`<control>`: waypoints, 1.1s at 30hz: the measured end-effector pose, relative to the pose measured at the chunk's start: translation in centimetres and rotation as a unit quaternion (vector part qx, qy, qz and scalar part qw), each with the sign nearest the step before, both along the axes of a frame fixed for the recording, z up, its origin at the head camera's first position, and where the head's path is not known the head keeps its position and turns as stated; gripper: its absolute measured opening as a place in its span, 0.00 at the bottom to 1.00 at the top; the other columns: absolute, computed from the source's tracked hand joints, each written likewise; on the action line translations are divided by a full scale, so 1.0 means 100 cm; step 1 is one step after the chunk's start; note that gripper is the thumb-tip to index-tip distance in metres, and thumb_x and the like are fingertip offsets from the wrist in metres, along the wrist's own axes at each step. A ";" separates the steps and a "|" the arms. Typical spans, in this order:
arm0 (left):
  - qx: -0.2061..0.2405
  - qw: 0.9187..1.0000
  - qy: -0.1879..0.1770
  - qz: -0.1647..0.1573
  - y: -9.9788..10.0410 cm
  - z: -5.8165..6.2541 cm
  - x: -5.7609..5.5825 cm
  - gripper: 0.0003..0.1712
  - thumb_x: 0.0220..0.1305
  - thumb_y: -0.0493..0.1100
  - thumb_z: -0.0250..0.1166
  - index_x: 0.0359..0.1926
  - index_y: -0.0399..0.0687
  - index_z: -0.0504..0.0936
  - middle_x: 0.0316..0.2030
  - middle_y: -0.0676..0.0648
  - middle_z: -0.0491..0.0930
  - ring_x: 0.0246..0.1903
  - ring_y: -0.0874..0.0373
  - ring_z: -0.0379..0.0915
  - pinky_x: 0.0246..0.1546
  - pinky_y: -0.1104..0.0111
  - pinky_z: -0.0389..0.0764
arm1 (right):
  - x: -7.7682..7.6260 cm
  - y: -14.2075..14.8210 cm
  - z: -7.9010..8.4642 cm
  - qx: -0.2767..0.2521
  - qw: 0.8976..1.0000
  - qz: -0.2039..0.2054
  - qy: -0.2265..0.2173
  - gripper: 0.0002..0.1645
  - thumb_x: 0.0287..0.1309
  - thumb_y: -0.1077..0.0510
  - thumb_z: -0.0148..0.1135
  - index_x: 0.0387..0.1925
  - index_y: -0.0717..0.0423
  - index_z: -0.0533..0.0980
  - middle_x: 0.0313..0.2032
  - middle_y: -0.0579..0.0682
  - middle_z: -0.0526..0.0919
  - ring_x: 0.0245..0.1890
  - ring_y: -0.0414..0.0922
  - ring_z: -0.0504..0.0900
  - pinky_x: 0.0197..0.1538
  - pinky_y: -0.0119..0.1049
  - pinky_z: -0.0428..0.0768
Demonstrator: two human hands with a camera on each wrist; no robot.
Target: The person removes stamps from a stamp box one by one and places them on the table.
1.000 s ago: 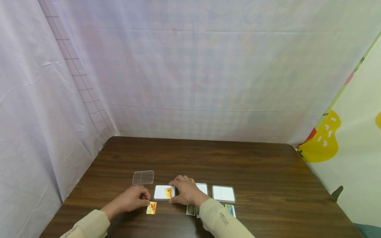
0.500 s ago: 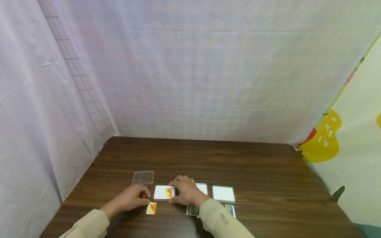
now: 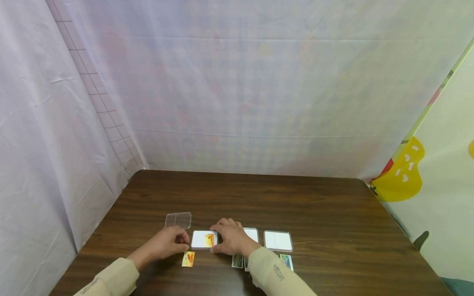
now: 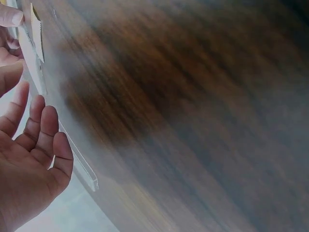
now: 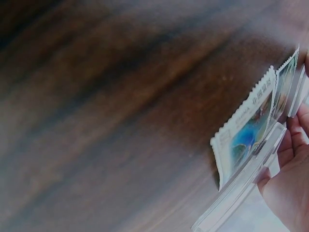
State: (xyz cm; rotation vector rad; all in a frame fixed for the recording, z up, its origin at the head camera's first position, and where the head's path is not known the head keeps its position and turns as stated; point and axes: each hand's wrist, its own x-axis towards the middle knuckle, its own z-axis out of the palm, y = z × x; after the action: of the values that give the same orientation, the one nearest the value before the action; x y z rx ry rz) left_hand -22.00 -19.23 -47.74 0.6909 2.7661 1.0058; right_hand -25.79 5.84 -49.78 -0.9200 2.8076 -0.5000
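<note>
A flat clear case with a white insert [image 3: 198, 239] lies in front of me, a yellow-orange stamp [image 3: 210, 240] at its right end. My right hand [image 3: 231, 238] holds that end, thumb at the near edge and fingertips at the far edge. My left hand [image 3: 168, 243] is by the case's left end, fingers loosely bent and nothing in them. Just below its fingertips a red and yellow stamp [image 3: 188, 259] lies on the table; its toothed edge [image 4: 37, 36] shows in the left wrist view.
A clear lid [image 3: 178, 220] lies behind my left hand. Two more white-backed cases stand to the right, one [image 3: 251, 234] partly behind my right hand, the other [image 3: 278, 241] further right. Near them are a green stamp [image 3: 237, 261] and a blue-green stamp [image 3: 286, 261].
My left hand has shifted slightly right and away from me, off the red and yellow stamp's corner towards the case. The right hand and the stamps have stayed put.
</note>
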 end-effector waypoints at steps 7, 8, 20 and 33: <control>0.001 1.000 -0.006 0.004 0.004 0.002 -0.003 0.05 0.56 0.39 0.72 0.31 0.48 0.81 0.28 0.56 0.74 0.29 0.64 0.67 0.31 0.69 0.71 | 0.000 0.000 0.001 -0.003 1.000 0.003 -0.002 0.39 0.52 0.38 0.71 0.63 0.46 0.74 0.58 0.47 0.74 0.59 0.46 0.70 0.62 0.48 0.65; 0.000 1.000 -0.004 0.006 0.004 0.002 -0.004 0.06 0.56 0.39 0.72 0.32 0.48 0.82 0.28 0.56 0.74 0.29 0.64 0.67 0.31 0.69 0.71 | 0.001 0.000 0.002 -0.004 1.000 0.004 -0.002 0.38 0.53 0.38 0.71 0.63 0.46 0.74 0.58 0.47 0.74 0.59 0.46 0.70 0.62 0.48 0.65; -0.014 0.999 0.006 0.030 0.011 0.001 -0.010 0.08 0.56 0.41 0.73 0.35 0.47 0.82 0.31 0.52 0.74 0.32 0.59 0.70 0.34 0.65 0.73 | 0.001 -0.001 0.002 0.002 1.000 -0.003 -0.011 0.38 0.53 0.37 0.71 0.63 0.45 0.74 0.59 0.46 0.74 0.60 0.46 0.69 0.64 0.49 0.64; -0.024 0.999 0.038 0.032 0.022 0.001 -0.020 0.13 0.56 0.44 0.74 0.39 0.43 0.83 0.38 0.50 0.77 0.41 0.53 0.73 0.46 0.54 0.76 | 0.000 0.000 0.001 0.001 1.000 0.000 -0.008 0.38 0.53 0.37 0.71 0.63 0.46 0.74 0.58 0.46 0.74 0.59 0.46 0.69 0.63 0.48 0.64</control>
State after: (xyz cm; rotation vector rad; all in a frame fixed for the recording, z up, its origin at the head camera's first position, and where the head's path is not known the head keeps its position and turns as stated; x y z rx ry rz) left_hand -23.97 -17.07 -47.65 0.6516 2.8837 0.9416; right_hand -25.78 5.83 -49.70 -0.9111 2.7946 -0.5027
